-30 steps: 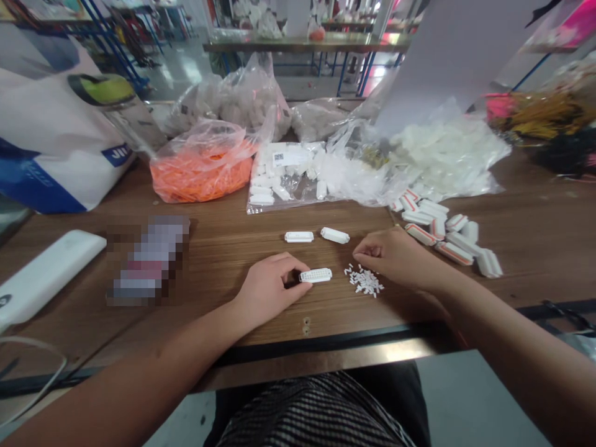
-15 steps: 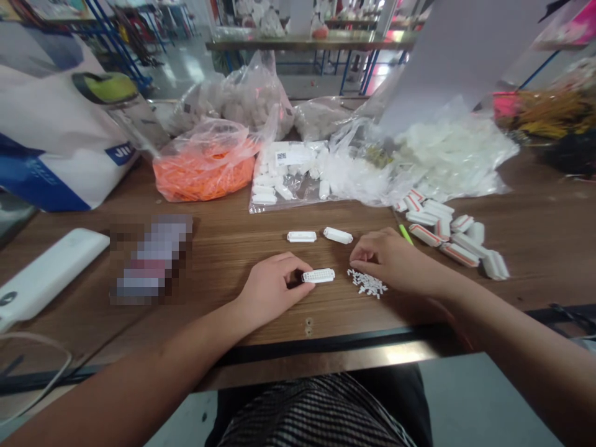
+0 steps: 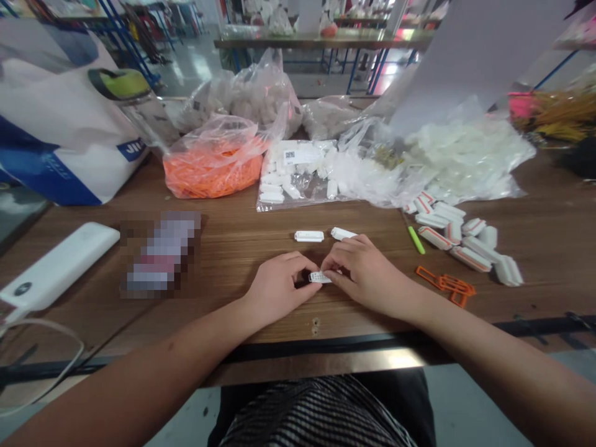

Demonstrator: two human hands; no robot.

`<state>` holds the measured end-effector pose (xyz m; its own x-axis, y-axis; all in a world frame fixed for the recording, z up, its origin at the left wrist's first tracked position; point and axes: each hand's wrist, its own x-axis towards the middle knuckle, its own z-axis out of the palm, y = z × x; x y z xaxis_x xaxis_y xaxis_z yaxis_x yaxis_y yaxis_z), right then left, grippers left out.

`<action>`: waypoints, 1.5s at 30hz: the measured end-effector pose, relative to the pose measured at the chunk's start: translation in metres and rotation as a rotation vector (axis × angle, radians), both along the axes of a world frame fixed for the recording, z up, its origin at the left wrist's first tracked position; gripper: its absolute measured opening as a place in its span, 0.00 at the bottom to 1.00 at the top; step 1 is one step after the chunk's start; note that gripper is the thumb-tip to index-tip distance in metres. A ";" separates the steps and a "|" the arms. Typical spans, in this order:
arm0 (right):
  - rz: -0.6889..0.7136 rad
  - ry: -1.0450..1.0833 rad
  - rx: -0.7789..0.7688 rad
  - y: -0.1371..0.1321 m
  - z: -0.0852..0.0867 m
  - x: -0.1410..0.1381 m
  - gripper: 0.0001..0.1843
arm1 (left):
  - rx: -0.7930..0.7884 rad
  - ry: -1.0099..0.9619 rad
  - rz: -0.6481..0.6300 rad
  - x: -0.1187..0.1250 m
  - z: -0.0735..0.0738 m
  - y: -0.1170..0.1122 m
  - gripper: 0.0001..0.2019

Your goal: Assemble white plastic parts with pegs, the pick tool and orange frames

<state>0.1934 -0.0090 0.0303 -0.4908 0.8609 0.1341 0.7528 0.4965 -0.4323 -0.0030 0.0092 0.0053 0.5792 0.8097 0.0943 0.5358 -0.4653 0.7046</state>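
My left hand (image 3: 278, 287) pinches the left end of a small white connector housing (image 3: 319, 277) lying on the wooden table (image 3: 233, 248). My right hand (image 3: 365, 273) has its fingers closed over the housing's right part, thumb and forefinger pressed at its top; what they pinch is too small to see. Two more white housings (image 3: 309, 236) (image 3: 342, 233) lie just beyond the hands.
A pile of white-and-orange housings (image 3: 459, 239) lies to the right, with orange clips (image 3: 447, 285) and a green tool (image 3: 416, 239) nearer. Bags of orange pieces (image 3: 214, 164) and white parts (image 3: 302, 174) stand behind. A white power bank (image 3: 56, 264) lies at left.
My right hand moved left from the heap of tiny white pins onto the housing, now covering that heap. The view shifted slightly, revealing orange clips at right.
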 end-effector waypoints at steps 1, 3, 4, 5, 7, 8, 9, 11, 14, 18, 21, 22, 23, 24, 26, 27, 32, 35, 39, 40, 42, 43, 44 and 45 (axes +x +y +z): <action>0.009 -0.016 0.017 -0.001 0.001 0.000 0.07 | -0.001 0.002 0.002 0.000 0.000 0.000 0.04; 0.027 -0.035 0.050 -0.002 0.003 -0.001 0.08 | -0.001 0.003 0.004 0.001 0.001 0.000 0.03; 0.037 -0.036 0.064 -0.004 0.004 -0.002 0.09 | -0.001 0.003 0.003 0.001 0.001 0.000 0.03; 0.046 -0.033 0.074 -0.005 0.005 -0.001 0.10 | -0.001 0.001 0.003 0.001 0.001 0.000 0.03; 0.057 -0.014 0.083 -0.008 0.005 0.000 0.11 | 0.005 0.000 0.004 0.000 0.000 0.000 0.04; 0.056 0.003 0.086 -0.010 0.005 0.001 0.11 | 0.008 0.000 0.005 0.000 -0.001 0.000 0.04; 0.047 0.024 0.091 -0.012 0.005 0.003 0.11 | 0.011 0.001 0.005 0.000 -0.001 0.000 0.04; 0.013 0.059 0.116 -0.014 0.003 0.005 0.12 | 0.014 -0.002 0.005 0.000 -0.002 -0.001 0.05; 0.009 0.047 0.169 -0.015 0.000 0.006 0.11 | 0.010 0.001 0.004 0.000 -0.003 -0.001 0.05; 0.060 -0.045 0.275 -0.017 -0.003 -0.001 0.11 | -0.004 0.001 0.009 -0.001 -0.001 0.000 0.04; 0.067 -0.127 0.341 -0.020 -0.003 -0.008 0.12 | -0.012 0.003 0.007 -0.002 0.000 0.001 0.04; 0.063 -0.133 0.335 -0.021 -0.003 -0.008 0.12 | -0.012 0.002 0.005 -0.002 0.000 0.001 0.05; 0.058 -0.115 0.309 -0.022 -0.002 -0.006 0.12 | -0.010 -0.002 0.003 -0.002 0.000 0.001 0.05; 0.050 -0.073 0.270 -0.022 0.000 -0.003 0.11 | -0.007 -0.007 0.001 -0.002 0.000 0.001 0.05; 0.001 0.059 0.195 -0.022 0.003 0.012 0.11 | 0.001 -0.014 0.000 -0.002 -0.001 0.001 0.04; -0.051 0.125 0.165 -0.022 0.004 0.023 0.11 | 0.004 -0.013 0.000 -0.003 -0.001 0.001 0.05; -0.360 0.058 -0.086 -0.019 0.005 0.076 0.11 | 0.012 0.002 -0.003 -0.003 -0.003 0.002 0.05; -0.402 0.033 -0.255 -0.016 0.001 0.087 0.10 | 0.020 0.005 -0.006 -0.003 -0.001 0.003 0.05; -0.350 0.013 -0.299 -0.010 -0.003 0.081 0.11 | 0.008 0.015 -0.002 -0.003 0.001 0.002 0.05; -0.323 -0.007 -0.290 -0.008 -0.003 0.080 0.11 | 0.008 0.015 -0.004 -0.003 0.001 0.002 0.05; -0.283 -0.046 -0.267 -0.006 -0.002 0.078 0.11 | 0.013 0.009 -0.006 -0.004 0.000 0.002 0.05; -0.268 -0.062 -0.257 -0.005 0.000 0.077 0.11 | 0.016 0.006 -0.006 -0.004 0.000 0.002 0.06; -0.253 -0.078 -0.249 -0.004 0.001 0.077 0.11 | 0.018 0.003 -0.005 -0.004 -0.001 0.002 0.06; -0.235 -0.095 -0.244 -0.003 0.003 0.077 0.12 | 0.020 0.002 -0.004 -0.004 -0.001 0.003 0.06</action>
<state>0.2704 -0.0124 0.0335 -0.2762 0.9527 -0.1264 0.8765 0.1958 -0.4397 -0.0071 0.0117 0.0042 0.5824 0.8055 0.1094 0.5355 -0.4815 0.6938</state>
